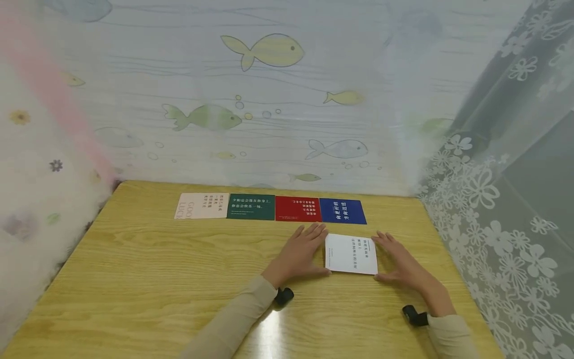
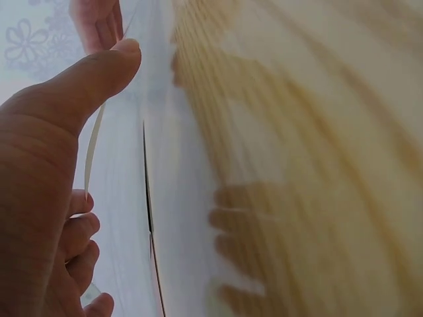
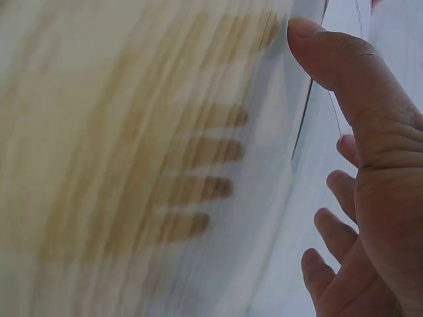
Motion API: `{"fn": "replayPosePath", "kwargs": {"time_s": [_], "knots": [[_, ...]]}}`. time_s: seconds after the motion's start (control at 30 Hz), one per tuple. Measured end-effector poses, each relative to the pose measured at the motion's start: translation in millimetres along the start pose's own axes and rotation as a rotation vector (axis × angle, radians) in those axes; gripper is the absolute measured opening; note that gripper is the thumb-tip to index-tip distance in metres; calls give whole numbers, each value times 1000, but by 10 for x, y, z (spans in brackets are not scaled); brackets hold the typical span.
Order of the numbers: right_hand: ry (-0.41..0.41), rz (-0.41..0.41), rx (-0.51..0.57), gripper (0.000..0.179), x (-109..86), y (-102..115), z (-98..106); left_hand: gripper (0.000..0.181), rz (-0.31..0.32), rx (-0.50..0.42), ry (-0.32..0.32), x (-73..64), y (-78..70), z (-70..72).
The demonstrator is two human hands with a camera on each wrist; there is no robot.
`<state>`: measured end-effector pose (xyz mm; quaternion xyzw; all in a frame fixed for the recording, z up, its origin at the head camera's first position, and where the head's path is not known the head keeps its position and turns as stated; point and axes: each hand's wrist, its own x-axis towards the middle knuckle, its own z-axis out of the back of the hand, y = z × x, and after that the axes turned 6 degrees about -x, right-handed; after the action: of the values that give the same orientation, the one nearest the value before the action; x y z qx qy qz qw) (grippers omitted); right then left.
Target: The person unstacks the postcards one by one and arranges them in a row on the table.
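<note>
A white card (image 1: 351, 254) with dark printed characters lies flat between the two hands, its left and right sides held. My left hand (image 1: 301, 253) grips it by the left side, thumb at the near corner and index finger at the far corner. On the opposite side my right hand (image 1: 401, 264) holds it the same way. In the left wrist view, the thin edge of the card (image 2: 92, 155) bows slightly between thumb and fingertip, above the tabletop. Most of the card is hidden in the right wrist view behind the right hand (image 3: 370, 172).
Along the back edge of the wooden table (image 1: 157, 274) lie a pale pink card (image 1: 204, 205), a green card (image 1: 251, 207), a red card (image 1: 298, 208) and a blue card (image 1: 344, 211), side by side. A fish-patterned curtain (image 1: 287, 124) hangs behind; lace (image 1: 498, 244) hangs at the right.
</note>
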<state>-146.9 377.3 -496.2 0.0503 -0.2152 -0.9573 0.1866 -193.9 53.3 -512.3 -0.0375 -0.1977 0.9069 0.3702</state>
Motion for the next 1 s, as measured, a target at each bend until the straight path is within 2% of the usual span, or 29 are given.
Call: {"fn": "replayPosePath", "kwargs": {"time_s": [0.27,0.6,1.0], "knots": [[-21,37,15,96,22,-111,65,107,31,-19,24,107,-55,-14],[-18,29,27,93,5,-232,131,106,43,-14,42,265,-112,-86],[-31,39,27,93,-2,-379,210,105,29,31,47,489,-158,-143]]}}
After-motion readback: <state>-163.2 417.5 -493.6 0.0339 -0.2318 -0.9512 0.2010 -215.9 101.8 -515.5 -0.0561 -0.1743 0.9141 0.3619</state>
